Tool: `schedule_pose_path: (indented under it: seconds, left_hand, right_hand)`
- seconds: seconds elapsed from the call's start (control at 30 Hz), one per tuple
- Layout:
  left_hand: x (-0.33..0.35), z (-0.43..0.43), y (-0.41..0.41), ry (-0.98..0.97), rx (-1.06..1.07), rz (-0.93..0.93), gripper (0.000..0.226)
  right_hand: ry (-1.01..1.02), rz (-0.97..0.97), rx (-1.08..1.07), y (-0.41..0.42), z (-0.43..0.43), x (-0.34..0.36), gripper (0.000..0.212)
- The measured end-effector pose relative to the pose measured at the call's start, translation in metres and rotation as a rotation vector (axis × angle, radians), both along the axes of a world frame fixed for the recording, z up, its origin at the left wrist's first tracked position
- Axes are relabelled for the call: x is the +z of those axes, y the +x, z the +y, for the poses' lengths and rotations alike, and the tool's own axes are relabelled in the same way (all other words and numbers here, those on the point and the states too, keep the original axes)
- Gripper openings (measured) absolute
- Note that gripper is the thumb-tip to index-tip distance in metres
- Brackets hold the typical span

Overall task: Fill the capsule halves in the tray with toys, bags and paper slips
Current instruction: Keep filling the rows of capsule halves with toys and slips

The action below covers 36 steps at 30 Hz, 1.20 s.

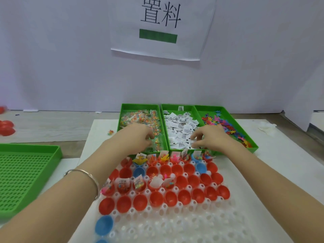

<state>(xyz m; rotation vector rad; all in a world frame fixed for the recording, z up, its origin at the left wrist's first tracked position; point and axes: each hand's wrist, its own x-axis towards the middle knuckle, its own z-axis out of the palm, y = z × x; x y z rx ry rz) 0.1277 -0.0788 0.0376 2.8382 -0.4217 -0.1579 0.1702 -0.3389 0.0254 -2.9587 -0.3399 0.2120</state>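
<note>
Nearest the lens, both forearms are stretching forward over the white capsule tray (175,223), the left one wearing a silver bracelet (87,179). The left hand (140,135) is digging into the bags (140,118) in the left green bin (122,109), its fingers curling down among them; blur is hiding whether they are gripping one. The right hand (210,137) is working in the middle bin (175,106), thumb and forefinger pinching together on the paper slips (178,125) near its front edge. Toys (226,125) are lying in the right bin (208,106), with neither hand reaching for them. The far row and five cups of the third row are already holding contents, while most red capsule halves (184,196) and a blue capsule half (104,225) at the near corner are waiting unfilled. Each hand is probably needing to tease out a single piece, since the slips and bags are lying in overlapping heaps and could be coming up in clumps. Lifting well before crossing back should be keeping the wrists off the slips standing up in the far row directly beneath them. On the desk (52,127), a perforated green tray (57,151) is resting to the left, a stray bag (110,132) is lying beside the bag bin, and spare red shells (6,128) are sitting at the far left.
</note>
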Motion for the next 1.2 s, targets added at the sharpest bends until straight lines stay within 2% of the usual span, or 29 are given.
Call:
schedule_pose_path:
  seconds: [0.07, 0.17, 0.37, 0.47, 0.5, 0.67, 0.77, 0.87, 0.97, 1.07, 1.2]
  left_hand:
    - [-0.005, -0.004, 0.008, 0.0, -0.01, 0.054, 0.034]
    - [-0.015, -0.007, 0.015, 0.034, -0.022, 0.08, 0.029]
    - [-0.022, -0.011, 0.019, -0.016, 0.02, 0.077, 0.019]
    - [-0.018, -0.015, 0.021, -0.019, 0.017, 0.08, 0.009]
    - [-0.017, -0.015, 0.022, -0.023, 0.018, 0.076, 0.007]
    - [-0.009, -0.006, 0.022, -0.097, 0.042, 0.031, 0.007]
    - [-0.002, 0.0, 0.016, -0.239, 0.113, -0.007, 0.011]
    - [0.004, 0.005, 0.003, -0.434, 0.211, -0.062, 0.016]
    - [0.013, 0.006, -0.019, -0.76, 0.283, -0.121, 0.016]
    - [0.022, 0.002, -0.047, -1.078, 0.284, -0.078, 0.013]
    - [0.021, -0.003, -0.079, -1.279, 0.263, 0.014, 0.011]
  right_hand:
    - [0.058, -0.013, 0.005, 0.001, 0.002, -0.001, 0.011]
    - [0.108, -0.019, 0.024, -0.001, -0.001, -0.003, 0.016]
    - [0.181, -0.067, 0.017, -0.005, -0.01, -0.008, 0.014]
    - [0.333, -0.095, -0.016, -0.006, -0.014, -0.004, 0.005]
    - [0.356, -0.098, -0.019, -0.007, -0.015, -0.003, 0.007]
    - [0.327, -0.153, -0.042, -0.011, -0.015, -0.002, 0.004]
    - [0.386, -0.197, -0.058, -0.015, -0.015, -0.002, 0.008]
    - [0.558, -0.308, -0.08, -0.027, -0.014, 0.001, 0.005]
    - [0.864, -0.366, -0.091, -0.055, -0.009, 0.007, 0.014]
    - [1.063, -0.258, -0.036, -0.091, 0.003, 0.004, 0.014]
    - [0.89, -0.104, 0.075, -0.123, 0.016, -0.01, 0.019]
